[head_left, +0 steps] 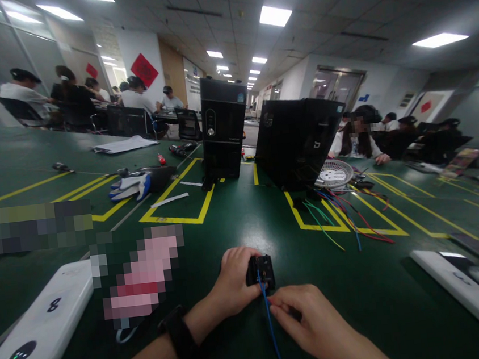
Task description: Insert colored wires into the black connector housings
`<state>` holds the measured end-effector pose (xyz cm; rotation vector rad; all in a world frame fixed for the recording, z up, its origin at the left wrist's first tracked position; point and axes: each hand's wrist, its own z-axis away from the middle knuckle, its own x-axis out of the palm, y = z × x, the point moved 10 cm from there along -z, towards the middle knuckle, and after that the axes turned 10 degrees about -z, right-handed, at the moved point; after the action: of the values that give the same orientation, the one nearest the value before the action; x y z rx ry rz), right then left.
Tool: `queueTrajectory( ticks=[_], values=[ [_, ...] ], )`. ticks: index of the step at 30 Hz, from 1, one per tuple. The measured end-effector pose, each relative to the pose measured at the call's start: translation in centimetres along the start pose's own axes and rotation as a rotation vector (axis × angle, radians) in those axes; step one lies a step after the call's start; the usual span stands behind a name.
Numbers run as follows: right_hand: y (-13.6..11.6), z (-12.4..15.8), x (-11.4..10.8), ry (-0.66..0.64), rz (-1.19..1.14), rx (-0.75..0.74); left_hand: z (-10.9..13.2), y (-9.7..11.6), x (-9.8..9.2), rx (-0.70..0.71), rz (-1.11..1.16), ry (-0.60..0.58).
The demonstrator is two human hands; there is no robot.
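My left hand (232, 283) is closed around a small black block-shaped part (261, 270) and holds it just above the green table (243, 219). My right hand (307, 315) pinches a blue wire (271, 324) right below that part. The wire runs from the part down toward me. A dark band sits on my left wrist (179, 337).
Two black computer cases (222, 129) (299, 139) stand behind, with loose coloured wires (341, 214) and a white fan grille (333, 174) beside them. White devices lie at the left (41, 326) and right (469, 287). Gloves (131, 186) and tools lie farther left. Other people sit around.
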<state>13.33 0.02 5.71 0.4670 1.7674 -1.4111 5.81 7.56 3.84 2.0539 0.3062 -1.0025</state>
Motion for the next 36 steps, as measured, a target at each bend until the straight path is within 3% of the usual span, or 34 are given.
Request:
queueTrajectory(
  ticks=[8,17,27,36],
  values=[
    [1.8,0.2,-2.5,0.069,0.067,0.105,0.1,0.0,-0.1,0.026,-0.009,0.014],
    [3.0,0.0,-3.5,0.087,0.074,0.127,0.0,0.1,-0.3,0.0,0.007,-0.022],
    [1.5,0.3,-2.1,0.094,-0.079,0.036,0.1,0.1,-0.1,0.025,-0.014,0.017],
    [-0.2,0.0,-0.6,0.02,-0.122,-0.068,0.0,0.2,-0.1,0.019,-0.013,0.021]
  ],
)
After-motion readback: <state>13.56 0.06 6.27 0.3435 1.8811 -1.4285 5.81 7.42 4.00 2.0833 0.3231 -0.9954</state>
